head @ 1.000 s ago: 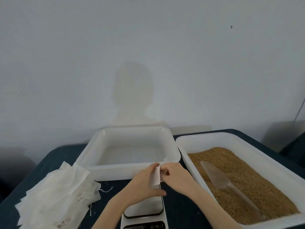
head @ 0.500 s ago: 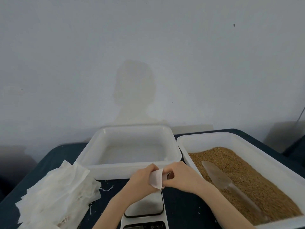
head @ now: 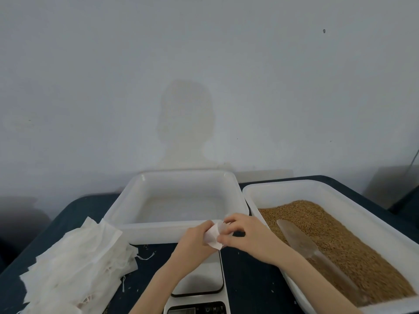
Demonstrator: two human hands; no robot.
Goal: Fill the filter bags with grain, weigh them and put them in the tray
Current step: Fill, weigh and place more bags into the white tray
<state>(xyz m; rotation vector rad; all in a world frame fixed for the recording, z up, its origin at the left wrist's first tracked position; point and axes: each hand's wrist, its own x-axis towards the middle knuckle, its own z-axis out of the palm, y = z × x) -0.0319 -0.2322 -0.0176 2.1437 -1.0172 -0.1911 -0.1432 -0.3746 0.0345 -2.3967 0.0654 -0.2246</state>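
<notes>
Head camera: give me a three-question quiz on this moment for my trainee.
1. True or false: the scoop lies in the grain tray.
2. What do the left hand and right hand both pinch?
A. filter bag
B. string
C. lid
3. The pile of bags lies on which side of the scale?

Key: 1 true; 2 A; 3 left.
</notes>
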